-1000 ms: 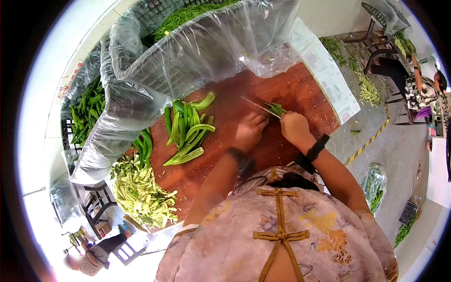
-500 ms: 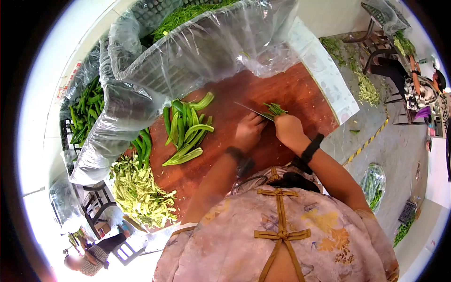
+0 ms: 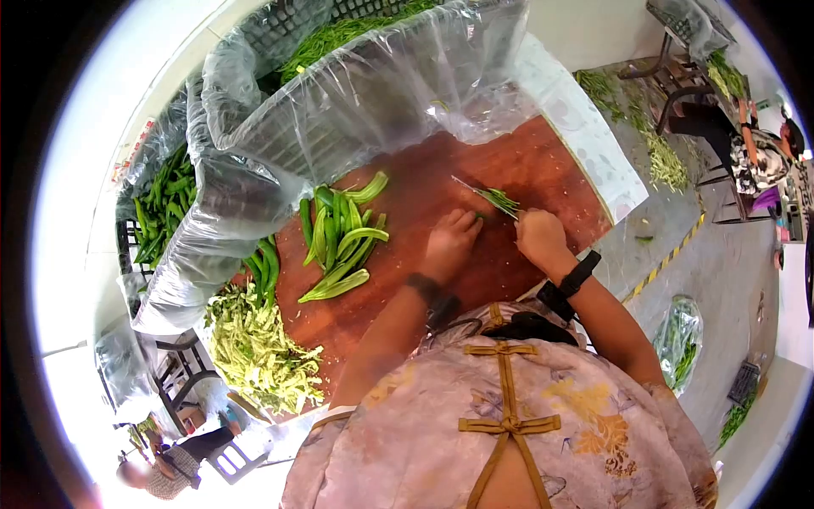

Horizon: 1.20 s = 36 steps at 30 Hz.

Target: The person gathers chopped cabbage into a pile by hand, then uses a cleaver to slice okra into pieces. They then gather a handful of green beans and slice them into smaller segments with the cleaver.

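My right hand (image 3: 543,242) is closed round the handle of a knife (image 3: 462,182), whose blade points to the upper left. Thin green pepper shreds (image 3: 500,200) lie along the blade. On the wooden board (image 3: 415,170), my left hand (image 3: 451,243) rests with its fingers curled together, and a small bit of green pepper (image 3: 481,217) shows at the fingertips. To the left of this hand is a pile of long green peppers (image 3: 343,237), several of them split with pale insides showing.
A heap of pale pepper cores (image 3: 259,352) lies at the board's left corner. Plastic-lined crates hold green shreds (image 3: 339,47) and whole peppers (image 3: 165,204). A bagged bundle (image 3: 678,339) stands on the floor at right. Other people (image 3: 767,157) sit at the far right and lower left.
My right hand has moved slightly right and down with the knife, away from my left hand. The shreds that stood by the blade now lie along it. My left hand has shifted slightly right.
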### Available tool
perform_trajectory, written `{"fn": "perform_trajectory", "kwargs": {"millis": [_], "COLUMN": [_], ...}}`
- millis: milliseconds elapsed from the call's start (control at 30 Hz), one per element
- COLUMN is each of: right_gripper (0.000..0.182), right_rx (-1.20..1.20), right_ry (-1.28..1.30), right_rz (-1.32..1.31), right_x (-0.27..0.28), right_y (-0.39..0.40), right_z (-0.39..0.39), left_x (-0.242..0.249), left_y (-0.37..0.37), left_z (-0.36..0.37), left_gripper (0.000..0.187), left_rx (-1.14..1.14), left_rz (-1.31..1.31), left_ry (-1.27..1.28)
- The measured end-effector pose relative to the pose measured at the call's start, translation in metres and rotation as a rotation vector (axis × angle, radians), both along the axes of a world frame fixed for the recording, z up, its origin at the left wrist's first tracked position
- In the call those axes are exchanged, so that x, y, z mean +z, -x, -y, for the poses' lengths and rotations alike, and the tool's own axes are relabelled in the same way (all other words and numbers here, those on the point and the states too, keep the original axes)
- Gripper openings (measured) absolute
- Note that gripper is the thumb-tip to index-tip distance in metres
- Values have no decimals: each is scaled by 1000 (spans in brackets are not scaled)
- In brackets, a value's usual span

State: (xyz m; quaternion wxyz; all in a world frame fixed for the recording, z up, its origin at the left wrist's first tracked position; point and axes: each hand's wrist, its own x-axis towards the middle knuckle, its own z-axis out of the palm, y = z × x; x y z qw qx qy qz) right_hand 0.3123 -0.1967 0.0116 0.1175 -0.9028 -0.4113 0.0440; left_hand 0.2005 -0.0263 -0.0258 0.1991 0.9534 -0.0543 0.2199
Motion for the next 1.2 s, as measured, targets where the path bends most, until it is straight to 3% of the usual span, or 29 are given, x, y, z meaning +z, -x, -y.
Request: {"fn": "perform_trajectory", "kwargs": {"millis": [367, 667, 933, 1133, 1200], "right_gripper": [14, 14, 13, 12, 12], "right_rx": [-13, 16, 25, 69, 89], "right_ry": [50, 16, -11, -1, -21], "right_rz": [-17, -4, -6, 8, 9], "right_x": [0, 2, 5, 5, 8], "right_y": [4, 3, 2, 7, 10], "right_z": [14, 16, 15, 11, 8], "left_x": [2, 9, -6, -2, -1], "left_y": [-6, -9, 7, -2, -2], "left_z": [0, -26, 6, 3, 2], "left_gripper": [20, 22, 30, 32, 32], "left_rx": [56, -294, 86, -12, -11], "left_rz": [-30, 63, -32, 7, 6], "left_ry": [-86, -118, 273, -49, -33]}}
